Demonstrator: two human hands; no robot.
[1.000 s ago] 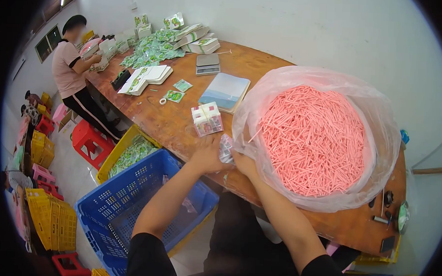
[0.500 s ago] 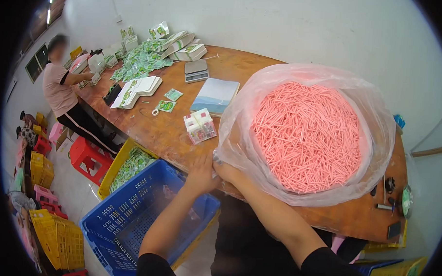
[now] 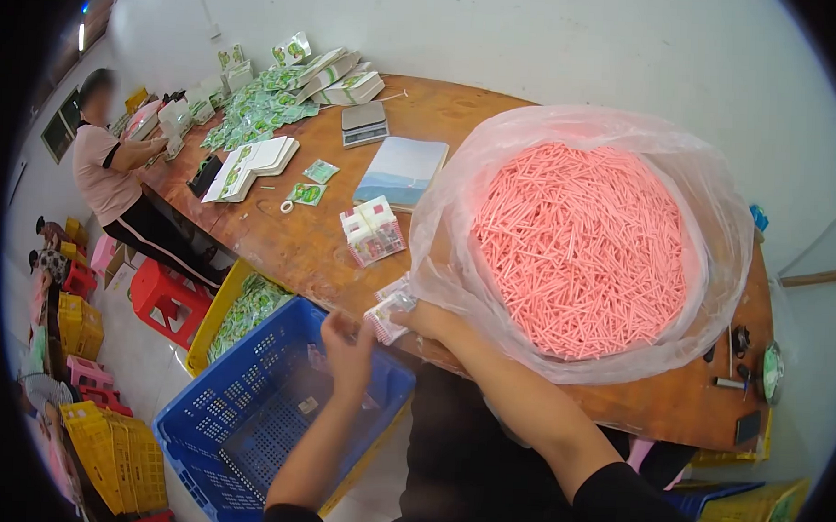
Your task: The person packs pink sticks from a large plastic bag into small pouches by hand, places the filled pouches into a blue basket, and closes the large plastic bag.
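Observation:
My right hand (image 3: 427, 322) is closed on small clear-and-white plastic packets (image 3: 388, 317) with reddish print, at the table's front edge. Beside them, my left hand (image 3: 346, 355) is raised over the rim of the blue crate (image 3: 233, 406), its fingers apart and bent, with nothing visible in them. Inside that crate lies a small pale packet (image 3: 308, 405), and a few others sit near its right wall. Just behind my hands stands a banded stack of similar packets (image 3: 373, 230). To the right, a clear plastic bag (image 3: 722, 244) holds a heap of thin pink sticks (image 3: 579, 253).
On the wooden table (image 3: 272, 228) are a notebook (image 3: 403, 168), a scale (image 3: 364, 124), a tape roll (image 3: 286, 207), white cards (image 3: 251, 170) and green packets (image 3: 267, 108). A yellow crate (image 3: 241, 319) and red stool (image 3: 170, 298) stand left. A person (image 3: 113, 172) works farther back.
My left hand has moved left, away from my right hand, and its fingers have parted. The packets in my right hand now show. A pale packet now appears inside the blue crate.

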